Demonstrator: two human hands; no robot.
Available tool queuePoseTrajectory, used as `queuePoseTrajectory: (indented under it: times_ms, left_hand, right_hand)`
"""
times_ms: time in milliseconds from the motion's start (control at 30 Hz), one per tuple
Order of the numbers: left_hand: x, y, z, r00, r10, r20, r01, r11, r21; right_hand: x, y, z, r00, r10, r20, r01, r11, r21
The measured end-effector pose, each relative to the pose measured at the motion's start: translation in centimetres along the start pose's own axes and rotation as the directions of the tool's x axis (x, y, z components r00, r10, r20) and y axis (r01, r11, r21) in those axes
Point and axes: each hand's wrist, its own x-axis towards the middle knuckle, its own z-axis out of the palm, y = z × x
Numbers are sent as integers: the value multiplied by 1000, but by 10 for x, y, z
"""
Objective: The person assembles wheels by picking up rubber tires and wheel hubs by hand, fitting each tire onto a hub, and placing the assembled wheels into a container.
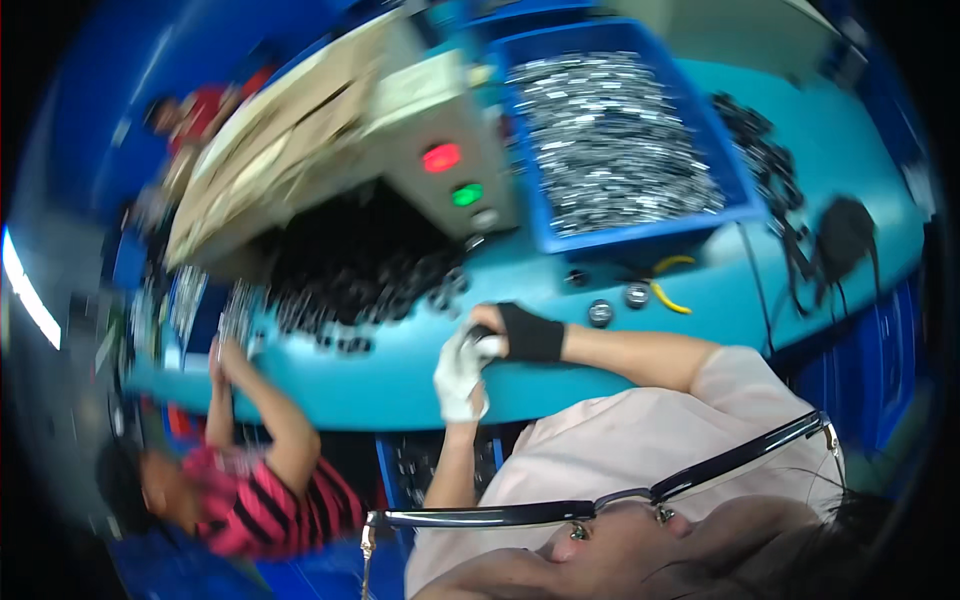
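My two hands meet over the front edge of the teal table. My left hand [461, 376], in a white glove, has its fingers curled around a small dark part [482, 332]. Against that part press the fingers of my right hand [515, 332], which wears a black band over wrist and palm. The part is mostly hidden by fingers and blurred, so its kind is unclear. Just right of my hands lie two round, shiny dark pieces [600, 313] and a pair of yellow-handled pliers [672, 291].
A blue bin [650, 236] full of shiny metal parts [615, 140] stands behind. Left of it is a pale machine [415, 120] with cardboard on top; black parts [350, 300] spread from its dark opening. A black bag [846, 240] lies far right. A striped-shirted co-worker [265, 500] works at left.
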Motion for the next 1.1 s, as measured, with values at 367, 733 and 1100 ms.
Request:
queuePoseTrajectory:
  times_ms: [367,733,1100]
  left_hand:
    - [6,1,-8,976,-217,13,217,975,-54]
    - [18,-17,-20,962,-230,145,257,943,-211]
    - [25,-3,-29,890,-394,231,415,908,-50]
  right_hand:
    - [-4,-5,12,982,46,-181,-84,974,-212]
    - [-5,-27,7,996,23,-82,-37,986,-164]
    - [-2,-30,-1,972,224,74,-236,909,343]
